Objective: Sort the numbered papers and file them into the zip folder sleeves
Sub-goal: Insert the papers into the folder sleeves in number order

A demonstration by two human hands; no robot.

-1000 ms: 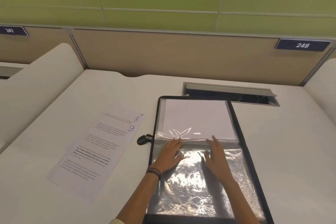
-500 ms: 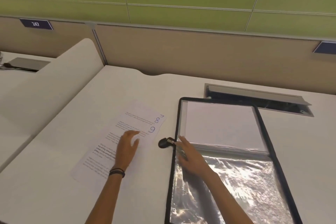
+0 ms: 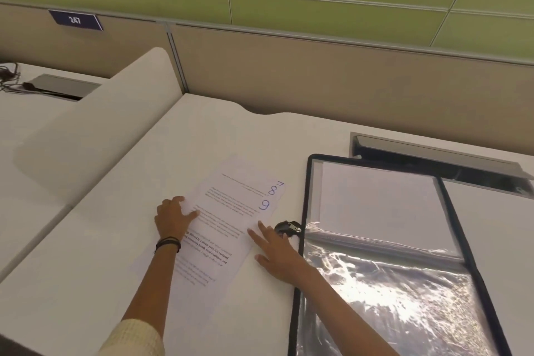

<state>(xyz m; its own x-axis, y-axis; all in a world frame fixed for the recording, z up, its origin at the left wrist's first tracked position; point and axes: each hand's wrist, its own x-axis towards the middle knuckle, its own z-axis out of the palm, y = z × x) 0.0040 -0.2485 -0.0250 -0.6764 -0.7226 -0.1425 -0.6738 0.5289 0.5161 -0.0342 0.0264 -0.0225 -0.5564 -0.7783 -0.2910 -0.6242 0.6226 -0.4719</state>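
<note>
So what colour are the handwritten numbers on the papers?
The numbers are blue; head view.

Fanned numbered papers (image 3: 228, 211) left of open zip folder (image 3: 375, 254)

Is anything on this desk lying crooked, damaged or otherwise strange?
Nothing is spilled or damaged. The paper stack lies at a slant to the zip folder, and its sheets are slightly fanned, so handwritten 7, 8 and 9 show at one corner. The clear sleeve looks wrinkled and glares.

papers (image 3: 219, 228): matt paper | sleeve (image 3: 390, 292): glossy crinkled plastic | desk (image 3: 86, 283): smooth matt
</note>
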